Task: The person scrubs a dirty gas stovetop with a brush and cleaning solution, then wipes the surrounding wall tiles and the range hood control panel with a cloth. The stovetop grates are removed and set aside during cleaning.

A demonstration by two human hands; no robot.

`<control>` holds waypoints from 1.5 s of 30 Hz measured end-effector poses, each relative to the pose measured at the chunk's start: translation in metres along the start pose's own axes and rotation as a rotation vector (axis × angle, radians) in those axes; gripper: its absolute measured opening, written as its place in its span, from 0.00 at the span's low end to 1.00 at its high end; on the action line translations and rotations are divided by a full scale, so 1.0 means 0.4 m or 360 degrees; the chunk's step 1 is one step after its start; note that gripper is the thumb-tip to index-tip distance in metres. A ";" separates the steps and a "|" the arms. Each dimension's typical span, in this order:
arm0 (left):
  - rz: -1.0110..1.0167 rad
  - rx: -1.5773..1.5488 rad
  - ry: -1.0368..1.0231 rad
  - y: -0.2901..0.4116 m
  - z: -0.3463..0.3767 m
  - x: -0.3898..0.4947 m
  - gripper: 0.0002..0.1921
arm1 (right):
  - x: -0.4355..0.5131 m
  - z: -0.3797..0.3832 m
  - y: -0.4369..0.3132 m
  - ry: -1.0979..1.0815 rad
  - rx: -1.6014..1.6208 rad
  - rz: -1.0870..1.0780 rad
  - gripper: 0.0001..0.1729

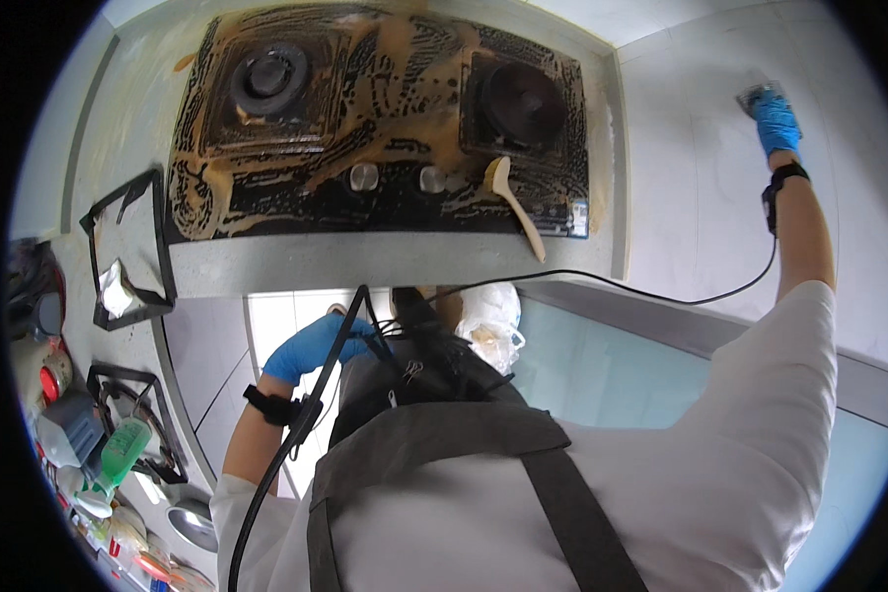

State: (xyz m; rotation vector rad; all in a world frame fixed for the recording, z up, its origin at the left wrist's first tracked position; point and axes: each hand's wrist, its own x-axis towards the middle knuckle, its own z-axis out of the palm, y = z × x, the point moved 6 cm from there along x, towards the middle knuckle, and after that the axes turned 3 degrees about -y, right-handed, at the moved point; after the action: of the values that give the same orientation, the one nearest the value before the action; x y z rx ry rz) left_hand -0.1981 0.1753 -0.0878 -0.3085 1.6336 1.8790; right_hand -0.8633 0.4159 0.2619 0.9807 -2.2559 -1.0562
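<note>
My right hand (777,124), in a blue glove, reaches out to the white tiled wall (699,166) on the right. A blurred grey scouring pad (749,98) shows at its fingers, against the tiles. Low beside my waist, my gloved left hand (314,344) is close to a black waist bag (422,374) and cables; its fingertips are partly hidden there. Before me lies a black glass gas hob (396,140), smeared with brownish foam. A brush (514,203) with a pale handle rests on the hob's front right, its handle overhanging the glass edge.
Two black pan supports, one upper (164,244) and one lower (174,444), lie on the left counter. Near them are a green spray bottle (126,448) and a metal bowl (194,524). A black cable (562,272) runs to my right wrist. A white plastic bag (492,318) sits below the counter.
</note>
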 end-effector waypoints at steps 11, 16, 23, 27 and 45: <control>0.0503 -0.0222 0.0272 0.091 -0.032 0.007 0.15 | -0.164 -0.286 -0.475 -0.0002 0.0693 -0.0571 0.20; 0.0408 -0.0223 0.0360 0.098 -0.091 -0.026 0.14 | -0.223 -0.434 -0.709 -0.0157 0.1043 -0.0687 0.21; 0.0661 0.0134 0.0363 0.162 -0.113 -0.133 0.14 | -0.237 -0.556 -0.846 0.0085 0.0878 -0.0924 0.24; 0.0450 -0.0076 0.0366 0.085 -0.109 -0.146 0.15 | -0.203 -0.629 -0.852 0.0003 0.0640 -0.0824 0.24; 0.0072 0.1223 -0.0472 -0.447 0.145 0.127 0.42 | -0.309 -1.044 -0.772 0.0175 0.1089 -0.0901 0.16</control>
State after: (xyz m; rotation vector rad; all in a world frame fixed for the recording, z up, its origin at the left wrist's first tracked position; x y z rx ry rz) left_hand -0.1201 0.2531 -0.2483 0.3165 1.9978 1.1238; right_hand -0.3863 0.1764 0.2543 1.9831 -2.3350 -0.3675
